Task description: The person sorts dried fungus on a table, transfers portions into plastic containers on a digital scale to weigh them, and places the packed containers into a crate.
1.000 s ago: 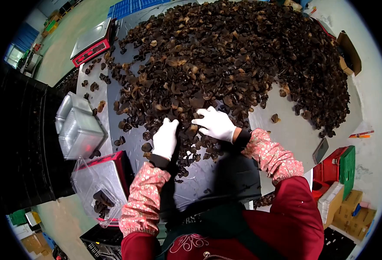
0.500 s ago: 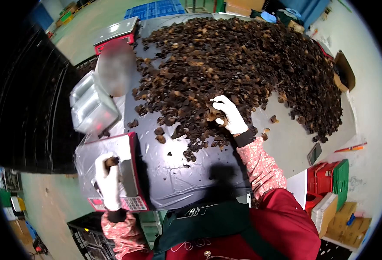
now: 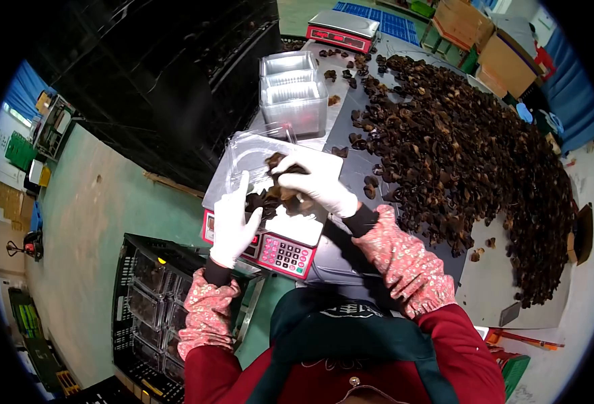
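My right hand (image 3: pixel 318 186), in a white glove, curls its fingers round a clump of dark brown wood ear mushrooms (image 3: pixel 290 196) above the scale. Beside it my left hand (image 3: pixel 234 222), also gloved, has thumb and fingers apart at the near left side of a clear plastic box (image 3: pixel 233 161). Whether it touches the box I cannot tell. More dark mushroom pieces show between the two hands. Box and mushrooms are over the white plate of a red scale (image 3: pixel 285 256), whose keypad faces me. The hands partly hide the box.
A large heap of wood ear mushrooms (image 3: pixel 472 148) covers the table's right side. Stacked clear boxes (image 3: pixel 294 101) stand beyond the scale, and a second scale (image 3: pixel 343 31) behind them. Black crates (image 3: pixel 155 67) rise at left; a crate of filled boxes (image 3: pixel 150 303) sits low at left.
The view has swung left. My right hand has come from the heap to the scale with mushrooms in it. My left hand, earlier closed round a mushroom piece, is now open.
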Action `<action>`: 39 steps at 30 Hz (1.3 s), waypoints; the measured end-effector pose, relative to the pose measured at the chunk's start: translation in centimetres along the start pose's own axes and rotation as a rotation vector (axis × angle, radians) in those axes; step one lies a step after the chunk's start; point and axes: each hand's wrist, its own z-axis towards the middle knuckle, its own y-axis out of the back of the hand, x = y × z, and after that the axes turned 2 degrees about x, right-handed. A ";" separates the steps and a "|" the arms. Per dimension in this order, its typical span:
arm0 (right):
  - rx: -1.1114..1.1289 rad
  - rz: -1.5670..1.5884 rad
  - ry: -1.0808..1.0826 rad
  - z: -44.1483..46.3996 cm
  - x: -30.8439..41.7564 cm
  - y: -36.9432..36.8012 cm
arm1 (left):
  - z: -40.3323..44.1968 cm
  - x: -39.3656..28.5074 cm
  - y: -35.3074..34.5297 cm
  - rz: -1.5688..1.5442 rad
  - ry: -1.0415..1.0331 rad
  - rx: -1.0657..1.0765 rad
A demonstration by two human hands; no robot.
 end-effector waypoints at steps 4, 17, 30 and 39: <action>0.187 -0.865 0.486 2.3 -3.1 -2.3 | -0.9 1.7 -1.8 -0.100 -0.073 -0.218; -0.055 -0.860 0.419 -1.1 -4.1 -3.6 | 0.4 2.0 -1.8 0.091 -0.199 0.078; -0.852 -1.592 -0.515 -21.9 -9.0 20.3 | 0.0 2.2 -1.6 -0.167 0.037 -0.170; -0.439 -1.331 -0.153 -20.1 -8.3 21.6 | 0.7 2.9 0.2 -0.423 0.219 -0.380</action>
